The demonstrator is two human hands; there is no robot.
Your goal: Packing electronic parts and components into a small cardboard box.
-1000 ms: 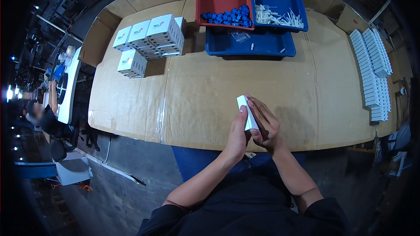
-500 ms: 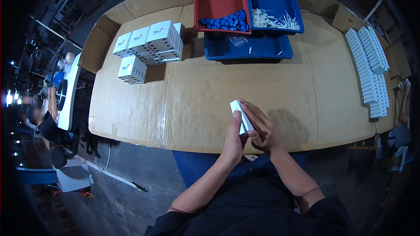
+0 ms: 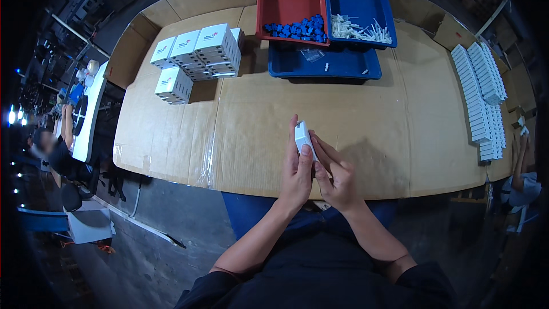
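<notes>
A small white rectangular plastic housing (image 3: 303, 137) is held up over the near part of the cardboard-covered table, tilted, with a small dark slot at its far end. My left hand (image 3: 297, 182) grips it from the left, thumb on the near part and fingers along its side. On the right, my right hand (image 3: 339, 183) closes round its lower right edge, fingers curled and thumb pressed in near the left thumb. The lower end of the housing is hidden between both hands.
White boxy stacks (image 3: 209, 51) stand at the left. A red tray (image 3: 291, 0) of blue pieces and a blue tray (image 3: 354, 0) of white sticks rest above a lower blue tray (image 3: 297, 68). Rows of white housings (image 3: 477, 97) line the right. Other people sit at both sides.
The housing has moved slightly left and turned, showing its end slot. My left fingers have stretched up along its side; my right fingers have curled in lower down.
</notes>
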